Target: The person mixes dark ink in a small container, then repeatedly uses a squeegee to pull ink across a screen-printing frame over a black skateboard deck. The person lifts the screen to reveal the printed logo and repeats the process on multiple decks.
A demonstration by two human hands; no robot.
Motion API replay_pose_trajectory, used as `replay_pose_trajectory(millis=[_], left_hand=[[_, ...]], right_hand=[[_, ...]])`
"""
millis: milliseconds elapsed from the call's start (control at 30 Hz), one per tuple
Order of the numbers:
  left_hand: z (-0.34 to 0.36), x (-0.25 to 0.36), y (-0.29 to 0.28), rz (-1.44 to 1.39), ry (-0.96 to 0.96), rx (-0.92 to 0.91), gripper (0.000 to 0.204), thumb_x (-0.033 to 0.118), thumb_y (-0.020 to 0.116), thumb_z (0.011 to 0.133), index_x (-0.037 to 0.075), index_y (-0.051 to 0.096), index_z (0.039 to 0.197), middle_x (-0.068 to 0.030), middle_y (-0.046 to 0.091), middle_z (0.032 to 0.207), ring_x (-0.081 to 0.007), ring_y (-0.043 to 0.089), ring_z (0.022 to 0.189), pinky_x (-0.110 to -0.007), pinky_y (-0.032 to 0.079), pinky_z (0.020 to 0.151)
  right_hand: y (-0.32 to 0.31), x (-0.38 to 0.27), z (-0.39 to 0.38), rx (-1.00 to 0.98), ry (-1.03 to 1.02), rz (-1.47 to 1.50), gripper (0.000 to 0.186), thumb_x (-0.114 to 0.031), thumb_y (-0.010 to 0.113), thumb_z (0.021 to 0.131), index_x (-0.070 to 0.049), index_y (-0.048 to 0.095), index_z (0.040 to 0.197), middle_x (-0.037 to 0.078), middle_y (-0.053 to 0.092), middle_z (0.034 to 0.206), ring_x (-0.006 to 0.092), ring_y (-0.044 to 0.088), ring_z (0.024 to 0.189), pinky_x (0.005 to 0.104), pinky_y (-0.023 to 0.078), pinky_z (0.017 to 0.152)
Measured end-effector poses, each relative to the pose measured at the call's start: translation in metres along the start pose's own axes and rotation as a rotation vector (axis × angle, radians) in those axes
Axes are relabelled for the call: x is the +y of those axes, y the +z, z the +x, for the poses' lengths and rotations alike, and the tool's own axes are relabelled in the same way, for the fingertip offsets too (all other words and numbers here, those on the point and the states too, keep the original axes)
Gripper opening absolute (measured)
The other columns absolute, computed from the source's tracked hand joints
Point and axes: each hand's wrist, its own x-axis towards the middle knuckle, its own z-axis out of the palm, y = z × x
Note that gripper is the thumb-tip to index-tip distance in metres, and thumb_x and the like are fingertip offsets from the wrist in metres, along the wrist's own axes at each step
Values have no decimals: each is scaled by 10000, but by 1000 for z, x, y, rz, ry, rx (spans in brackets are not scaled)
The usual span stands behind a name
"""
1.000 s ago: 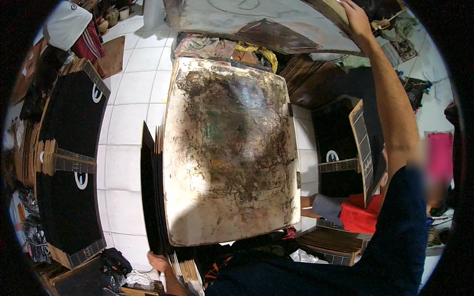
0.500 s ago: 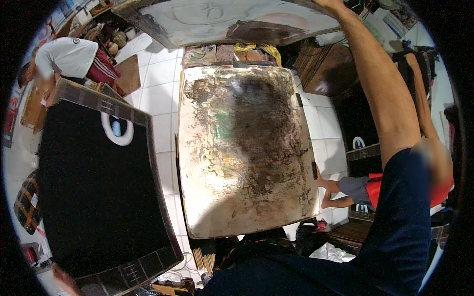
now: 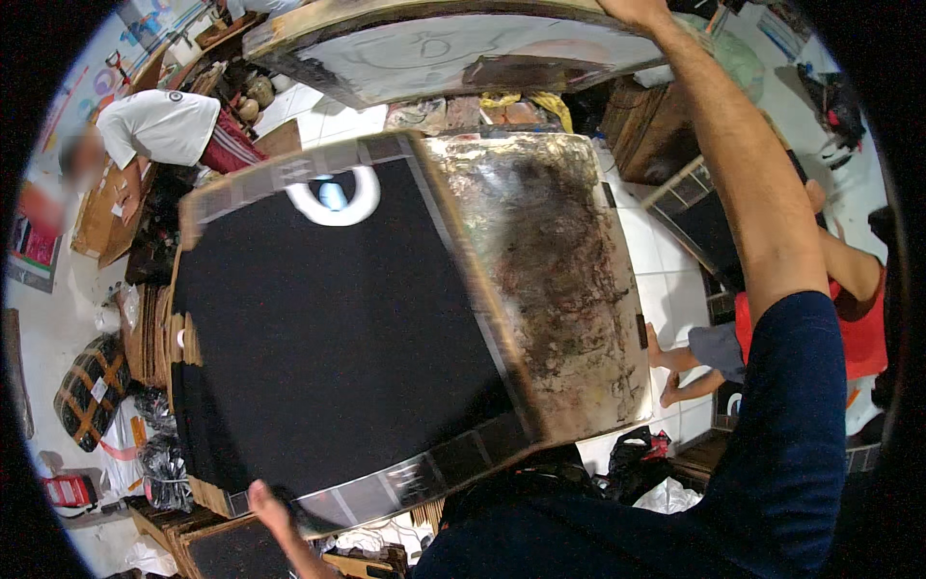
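The black cloth-faced panel (image 3: 347, 318), overlapping the stained table (image 3: 588, 299)'s left side in view, looks light and stiff, best held by its taped border (image 3: 453, 463). The left hand (image 3: 273, 513) pinches its near edge, fingers hidden beneath. The right hand (image 3: 641, 13) meets the raised screen frame (image 3: 453, 21); its cut-off fingers' grip is unclear.

Left of left fingers (image 3: 258, 492), near: shiny black plastic bags (image 3: 166, 473); farther out, red box (image 3: 69, 491). Up-left of same fingers: black parcel (image 3: 92, 391) bound with brown tape, cardboard stack (image 3: 149, 333) just beside it. Higher still: person in white shirt (image 3: 159, 125), bent forward. Below right fingers (image 3: 617, 8): yellow wrap (image 3: 552, 111), material unclear; brown boards (image 3: 666, 140). Lower right of right fingers: white floor tiles (image 3: 658, 280), person in red top (image 3: 865, 343). Well right of left fingers: crumpled white sheeting (image 3: 668, 497).
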Motion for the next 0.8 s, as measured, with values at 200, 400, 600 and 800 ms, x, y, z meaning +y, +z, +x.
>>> replay_pose_trajectory(millis=[200,400,600,800], left_hand=[[-62,101,175,-269,-334,-463,309,329,631,1039,68,629,874,36,586,824,-82,500,774,-275,435,695],[-96,153,238,-385,-349,-657,353,89,876,828,-5,576,988,59,490,758,-68,434,689,-240,386,599],[-102,150,238,-186,-303,-635,393,153,894,821,-46,586,962,-3,572,751,-123,472,686,-325,445,637],[-96,163,239,-42,-323,-641,456,199,910,800,-60,584,984,-25,575,781,-164,492,698,-339,466,681]], right_hand=[[-8,-11,-17,-23,2,41,418,-433,538,910,-150,735,1147,156,737,1171,357,692,1101,453,529,961],[-4,-6,-8,-22,5,15,457,-441,545,898,-137,729,1186,187,727,1192,379,688,1124,471,531,970],[-1,-4,4,12,-5,28,509,-472,537,900,-117,722,1214,212,715,1213,400,677,1146,485,525,997],[-4,-6,11,-15,24,35,514,-494,569,880,-120,743,1187,222,721,1193,403,683,1137,488,529,991]])
